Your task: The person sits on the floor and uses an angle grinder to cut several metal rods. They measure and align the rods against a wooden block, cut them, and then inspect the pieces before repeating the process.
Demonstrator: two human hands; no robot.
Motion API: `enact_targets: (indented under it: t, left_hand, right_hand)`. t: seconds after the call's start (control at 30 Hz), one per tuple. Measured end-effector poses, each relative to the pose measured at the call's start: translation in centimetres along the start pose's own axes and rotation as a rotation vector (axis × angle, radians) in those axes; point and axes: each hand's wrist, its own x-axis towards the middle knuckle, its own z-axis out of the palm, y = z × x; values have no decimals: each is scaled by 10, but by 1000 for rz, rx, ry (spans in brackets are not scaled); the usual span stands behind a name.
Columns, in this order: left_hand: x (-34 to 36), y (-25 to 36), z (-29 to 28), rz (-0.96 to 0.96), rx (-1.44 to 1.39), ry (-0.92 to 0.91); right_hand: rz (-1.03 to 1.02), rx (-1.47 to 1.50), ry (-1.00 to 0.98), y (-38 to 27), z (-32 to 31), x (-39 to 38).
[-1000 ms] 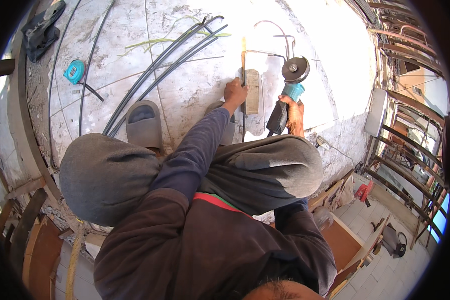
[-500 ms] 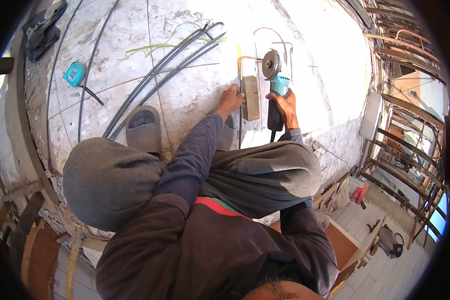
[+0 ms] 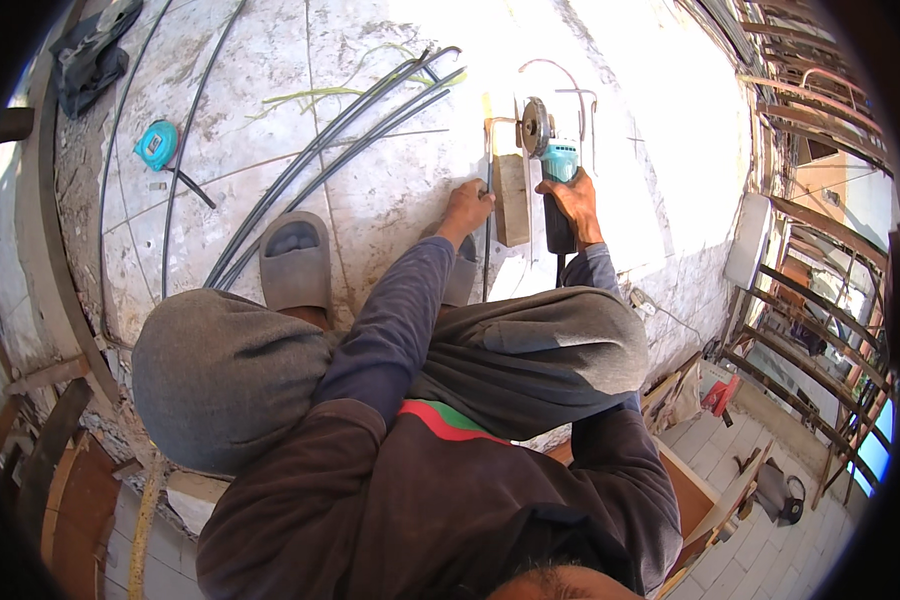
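My right hand (image 3: 576,208) is wrapped round a teal and black angle grinder (image 3: 560,158). Its disc (image 3: 532,126) stands nearly edge-on beside the far end of a wooden block (image 3: 513,205). Along the block's left side lies a thin dark metal rod (image 3: 487,250), bent over at its far end near the disc. My left hand (image 3: 465,212) is closed on this rod, fingertips pressed against it. Whether the disc touches the rod or spins cannot be made out.
Several long dark rods (image 3: 320,150) lie left of my hands, with a teal tape measure (image 3: 157,145) farther left. Bent rods (image 3: 590,105) lie beyond the grinder. My sandalled left foot (image 3: 296,262) rests on the pale floor. Timber and metal bars (image 3: 820,290) stand at the right.
The grinder has shifted slightly left toward the block and rod, and its disc has turned more edge-on. My left hand keeps its hold on the rod. The whole view has drifted a little.
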Motion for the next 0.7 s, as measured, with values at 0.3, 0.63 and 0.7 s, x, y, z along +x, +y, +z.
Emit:
enact_targets:
  t: [0.3, 0.63, 0.7]
  left_hand:
    - [4, -1, 0, -156, -129, -86]
    - [9, -11, 10, -122, -47, -46]
    - [8, -10, 7, -182, -83, -85]
  right_hand:
    - [-37, -26, 22, -6, 3, 5]
    - [-67, 6, -52, -14, -6, 4]
    - [-78, 3, -68, -24, -11, -6]
